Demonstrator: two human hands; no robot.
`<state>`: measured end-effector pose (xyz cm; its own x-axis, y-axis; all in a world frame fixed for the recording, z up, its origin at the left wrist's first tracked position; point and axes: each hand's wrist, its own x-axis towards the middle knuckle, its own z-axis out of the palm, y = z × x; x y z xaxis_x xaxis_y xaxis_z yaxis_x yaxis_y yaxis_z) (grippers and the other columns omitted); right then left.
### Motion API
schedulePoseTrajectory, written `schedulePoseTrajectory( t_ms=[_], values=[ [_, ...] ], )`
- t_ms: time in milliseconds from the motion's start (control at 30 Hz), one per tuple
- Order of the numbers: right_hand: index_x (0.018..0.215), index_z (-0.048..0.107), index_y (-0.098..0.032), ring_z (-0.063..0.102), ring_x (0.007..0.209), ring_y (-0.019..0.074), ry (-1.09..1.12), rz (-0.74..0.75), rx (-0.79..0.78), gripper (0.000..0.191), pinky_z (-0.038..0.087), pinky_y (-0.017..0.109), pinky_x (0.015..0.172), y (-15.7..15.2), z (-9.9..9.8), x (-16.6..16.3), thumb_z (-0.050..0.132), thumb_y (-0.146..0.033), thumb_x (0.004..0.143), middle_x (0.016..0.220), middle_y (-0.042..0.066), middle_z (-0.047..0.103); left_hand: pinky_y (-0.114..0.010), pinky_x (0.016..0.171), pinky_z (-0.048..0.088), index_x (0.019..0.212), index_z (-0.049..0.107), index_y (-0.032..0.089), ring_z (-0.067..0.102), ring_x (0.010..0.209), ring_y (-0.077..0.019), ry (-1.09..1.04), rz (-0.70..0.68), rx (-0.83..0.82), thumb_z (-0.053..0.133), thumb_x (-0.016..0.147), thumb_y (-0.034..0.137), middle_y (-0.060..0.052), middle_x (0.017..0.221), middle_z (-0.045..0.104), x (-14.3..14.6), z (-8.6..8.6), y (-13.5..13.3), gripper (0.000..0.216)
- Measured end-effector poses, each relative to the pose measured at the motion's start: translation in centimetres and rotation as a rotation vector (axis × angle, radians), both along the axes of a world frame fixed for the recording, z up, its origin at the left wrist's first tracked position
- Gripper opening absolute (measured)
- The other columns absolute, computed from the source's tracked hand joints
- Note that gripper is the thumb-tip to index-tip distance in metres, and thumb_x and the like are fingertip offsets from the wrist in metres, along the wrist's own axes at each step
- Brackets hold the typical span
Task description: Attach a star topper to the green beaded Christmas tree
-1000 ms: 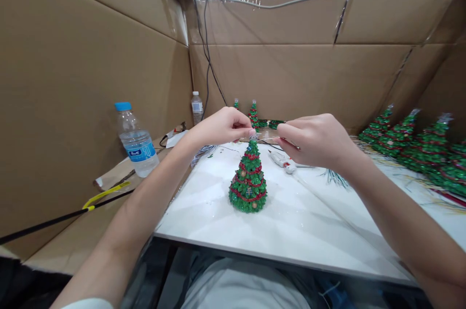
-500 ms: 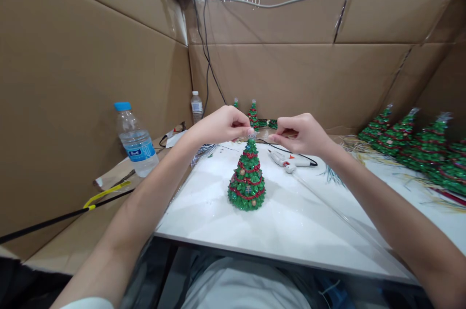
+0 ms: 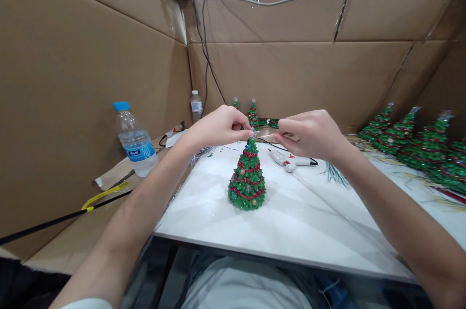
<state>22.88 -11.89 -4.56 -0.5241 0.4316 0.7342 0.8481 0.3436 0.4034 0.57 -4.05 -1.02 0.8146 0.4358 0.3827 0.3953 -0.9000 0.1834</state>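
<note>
A small green Christmas tree [image 3: 247, 178] with red garlands and little ornaments stands upright on a white tabletop [image 3: 291, 221]. My left hand [image 3: 218, 127] is closed in a pinch just above the tree's tip, on a small silvery piece there. My right hand [image 3: 313, 134] hovers to the right of the tip, fingers pinched together on something too thin to make out. Both hands are at the same height, a short gap apart.
A white glue gun [image 3: 287, 161] with a black cable lies behind the tree. Several finished trees [image 3: 418, 148] line the right side; more small trees [image 3: 253, 112] stand at the back. Two water bottles [image 3: 134, 139] are on the left. Cardboard walls [image 3: 73, 80] enclose the bench.
My right hand drew back toward the far side, then returned slightly toward the tree tip. My left hand has stayed pinched at the tip. The tree has not moved.
</note>
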Motion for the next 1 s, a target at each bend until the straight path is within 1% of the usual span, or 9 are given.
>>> schedulePoseTrajectory(
  t_ms=[200,333,400,500,633,733,833,933,1000],
  values=[
    [0.053,0.043,-0.018,0.029,0.047,0.0083,-0.075,-0.031,0.087,0.035,0.015,0.025,0.049,-0.1,-0.3,-0.4,0.050,-0.030,0.086,0.047,-0.003,0.043,-0.022,0.048,0.026,0.073,0.073,0.011,0.034,0.048,-0.0068,-0.020,-0.017,0.013,0.061,0.080,0.033,0.003,0.049,0.046,0.1,-0.3,0.2,0.026],
    [0.053,0.044,-0.018,0.027,0.046,0.0079,-0.071,0.043,0.104,0.035,0.016,0.025,0.047,0.2,-0.5,-0.2,0.052,-0.030,0.085,0.045,-0.004,0.042,-0.022,0.049,0.025,0.074,0.074,0.012,0.033,0.049,-0.0068,-0.023,-0.002,0.006,0.060,0.080,0.032,0.003,0.051,0.049,0.3,-0.5,0.4,0.025],
    [0.055,0.046,-0.018,0.028,0.045,0.0074,-0.022,0.100,0.066,0.033,0.017,0.024,0.047,0.7,-0.6,0.1,0.055,-0.030,0.084,0.045,-0.004,0.044,-0.022,0.049,0.026,0.075,0.075,0.012,0.033,0.049,-0.0068,-0.013,0.026,0.004,0.060,0.080,0.031,0.002,0.053,0.051,0.3,-0.4,0.3,0.025],
    [0.057,0.049,-0.018,0.031,0.044,0.0061,0.112,0.195,-0.054,0.032,0.021,0.022,0.047,1.6,-0.9,0.6,0.059,-0.033,0.083,0.045,-0.005,0.044,-0.023,0.048,0.026,0.075,0.076,0.011,0.033,0.049,-0.0068,0.005,0.066,0.013,0.060,0.081,0.030,0.001,0.055,0.055,0.3,-0.3,-0.1,0.026],
    [0.056,0.048,-0.018,0.026,0.043,0.0049,0.292,0.326,-0.234,0.035,0.023,0.020,0.045,2.9,-1.4,1.1,0.064,-0.037,0.081,0.043,-0.008,0.035,-0.023,0.048,0.026,0.079,0.078,0.012,0.035,0.049,-0.0069,0.015,0.080,0.038,0.059,0.081,0.031,-0.001,0.060,0.061,0.3,-0.2,-0.3,0.027],
    [0.057,0.048,-0.018,0.024,0.043,0.0049,0.363,0.375,-0.297,0.036,0.022,0.020,0.044,3.4,-1.7,1.4,0.065,-0.038,0.081,0.043,-0.009,0.032,-0.023,0.048,0.026,0.082,0.078,0.013,0.038,0.049,-0.0072,0.018,0.086,0.048,0.060,0.081,0.031,-0.002,0.063,0.065,0.3,-0.2,-0.2,0.026],
    [0.057,0.049,-0.018,0.027,0.043,0.0049,0.337,0.335,-0.257,0.035,0.023,0.020,0.045,3.0,-1.4,1.3,0.065,-0.039,0.081,0.043,-0.008,0.035,-0.023,0.049,0.026,0.084,0.079,0.014,0.042,0.051,-0.0080,0.013,0.093,0.039,0.060,0.081,0.033,-0.003,0.065,0.067,0.2,-0.2,-0.2,0.027],
    [0.057,0.051,-0.018,0.032,0.043,0.0057,0.205,0.208,-0.137,0.033,0.023,0.021,0.047,1.8,-0.8,0.8,0.061,-0.037,0.081,0.045,-0.005,0.045,-0.023,0.050,0.027,0.085,0.079,0.015,0.044,0.053,-0.0090,0.000,0.102,0.044,0.061,0.080,0.034,-0.004,0.066,0.068,0.1,-0.3,-0.2,0.027],
    [0.056,0.051,-0.018,0.034,0.044,0.0069,0.094,0.101,-0.048,0.033,0.020,0.023,0.048,0.9,-0.4,0.3,0.057,-0.035,0.083,0.047,-0.003,0.049,-0.023,0.050,0.028,0.085,0.080,0.016,0.045,0.053,-0.0091,-0.002,0.102,0.046,0.061,0.080,0.034,-0.003,0.066,0.069,0.1,-0.2,-0.2,0.026]
  ],
)
